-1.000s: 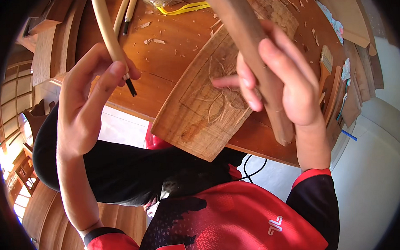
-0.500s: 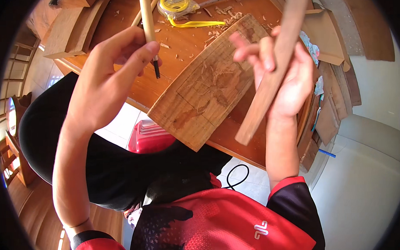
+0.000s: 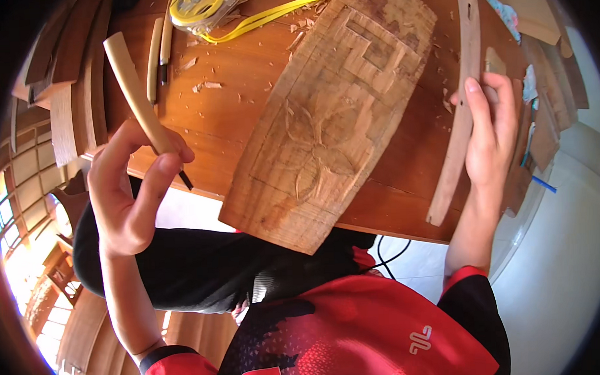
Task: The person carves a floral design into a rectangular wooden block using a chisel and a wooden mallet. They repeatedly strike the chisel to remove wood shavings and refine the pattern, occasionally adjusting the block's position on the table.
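Between thumb and fingers, my left hand pinches a carving chisel by its pale wooden handle, dark metal tip pointing down past the table's edge. My right hand grips a long brown wooden stick, thumb on top and fingers behind it. Between the hands lies a curved wooden board with a flower and an angular pattern carved into it. Its near end juts over the front edge of the table. Neither the chisel nor the stick touches the board.
Two more pale-handled tools lie at the back left, beside a yellow tape measure with a yellow strap. Wood shavings are scattered over the brown table. Stacked wooden pieces stand at the left, planks at the right.
My right hand has moved right and lowered the stick toward the table's right side. My left hand has shifted left and down with the chisel. The view has moved closer to the board.
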Motion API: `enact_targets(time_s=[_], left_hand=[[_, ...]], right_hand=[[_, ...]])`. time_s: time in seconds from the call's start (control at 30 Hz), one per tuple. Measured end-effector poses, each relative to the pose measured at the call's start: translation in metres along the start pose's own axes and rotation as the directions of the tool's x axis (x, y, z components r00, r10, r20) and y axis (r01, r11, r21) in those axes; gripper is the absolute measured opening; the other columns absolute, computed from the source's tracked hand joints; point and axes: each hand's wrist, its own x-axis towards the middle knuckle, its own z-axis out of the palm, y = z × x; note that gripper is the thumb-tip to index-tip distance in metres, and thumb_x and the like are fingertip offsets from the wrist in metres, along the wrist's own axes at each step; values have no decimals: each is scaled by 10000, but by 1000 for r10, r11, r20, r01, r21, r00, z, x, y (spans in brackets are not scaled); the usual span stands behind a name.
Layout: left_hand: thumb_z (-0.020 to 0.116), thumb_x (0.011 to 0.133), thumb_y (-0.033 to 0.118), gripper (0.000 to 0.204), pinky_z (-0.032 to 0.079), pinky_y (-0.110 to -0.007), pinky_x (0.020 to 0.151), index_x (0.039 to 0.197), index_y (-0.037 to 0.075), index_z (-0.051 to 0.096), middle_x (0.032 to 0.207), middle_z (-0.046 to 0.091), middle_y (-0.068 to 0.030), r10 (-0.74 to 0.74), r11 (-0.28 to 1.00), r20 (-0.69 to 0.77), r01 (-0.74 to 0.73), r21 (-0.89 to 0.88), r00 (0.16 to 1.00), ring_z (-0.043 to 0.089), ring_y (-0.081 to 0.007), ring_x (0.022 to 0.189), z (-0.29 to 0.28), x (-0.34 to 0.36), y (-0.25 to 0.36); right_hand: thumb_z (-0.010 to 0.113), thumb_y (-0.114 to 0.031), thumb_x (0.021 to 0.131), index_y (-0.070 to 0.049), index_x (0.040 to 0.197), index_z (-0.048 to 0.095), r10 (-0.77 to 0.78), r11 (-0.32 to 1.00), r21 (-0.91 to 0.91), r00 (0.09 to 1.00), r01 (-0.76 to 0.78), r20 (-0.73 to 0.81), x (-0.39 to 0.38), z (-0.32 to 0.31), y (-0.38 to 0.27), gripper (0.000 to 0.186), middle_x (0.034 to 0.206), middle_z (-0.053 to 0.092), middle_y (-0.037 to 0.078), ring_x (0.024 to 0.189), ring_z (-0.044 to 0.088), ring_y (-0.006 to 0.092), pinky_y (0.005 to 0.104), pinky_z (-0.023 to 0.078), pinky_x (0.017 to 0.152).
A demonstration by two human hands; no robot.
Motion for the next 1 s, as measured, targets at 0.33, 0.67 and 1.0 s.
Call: enact_targets(time_s=[0.33, 0.67, 1.0], left_hand=[[794, 795, 98, 196, 440, -382, 629, 809, 49, 604, 716, 578, -71, 203, 681, 329, -375, 629, 922, 571, -277, 654, 4, 42, -9], [826, 773, 126, 229, 432, -377, 637, 820, 80, 606, 720, 578, -58, 234, 643, 313, -388, 660, 920, 568, -257, 650, 8, 43, -17], [806, 703, 225, 358, 538, -403, 796, 1060, 206, 829, 1016, 647, 10, 736, 291, 367, -755, 588, 569, 603, -209, 880, 52, 47, 4]], right_hand=[[682, -238, 1035, -5, 1156, 554, 66, 906, -411, 992, -107, -111, -7, 4, -1, 292, 918, 679, 109, 796, 675, 147, 300, 505, 670], [673, -256, 1031, 13, 1171, 557, 75, 843, -520, 987, -140, -143, -13, 14, 4, 324, 1014, 691, 175, 853, 720, 254, 375, 543, 745], [691, -301, 1003, -21, 1160, 552, 27, 758, -644, 991, -105, -129, -9, 14, 11, 350, 1009, 674, 239, 928, 678, 396, 457, 513, 824]])
